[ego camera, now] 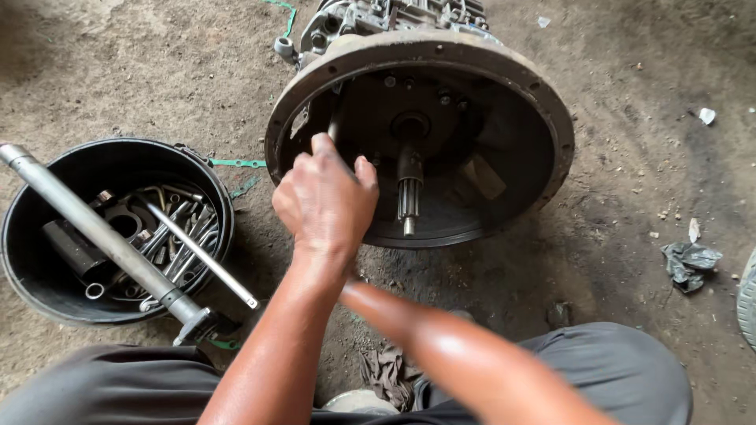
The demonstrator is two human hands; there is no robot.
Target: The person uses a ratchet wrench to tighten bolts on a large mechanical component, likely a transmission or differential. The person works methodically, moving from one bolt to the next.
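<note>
Where the view begins at my knees, I see grey trouser legs [598,370] and both forearms crossing above a crumpled rag [390,374] on the dirt floor [630,157]. My right arm runs under the left one, and its hand is hidden, so I cannot tell how it is held. My left hand [327,201] is curled into a fist around a slim metal handle [335,126], which rises from the knuckles into the housing. To the left sits a black bucket [31,267] holding wrenches [177,244] and other metal parts, with a long grey bar [94,228] lying across its rim. Just beyond the fist stands the gearbox bell housing [504,86], its round open mouth tilted toward me, rusty at the rim. A splined shaft [407,197] juts from its centre, just right of my hand. A dark scrap of cloth [689,264] lies well apart on the right.
</note>
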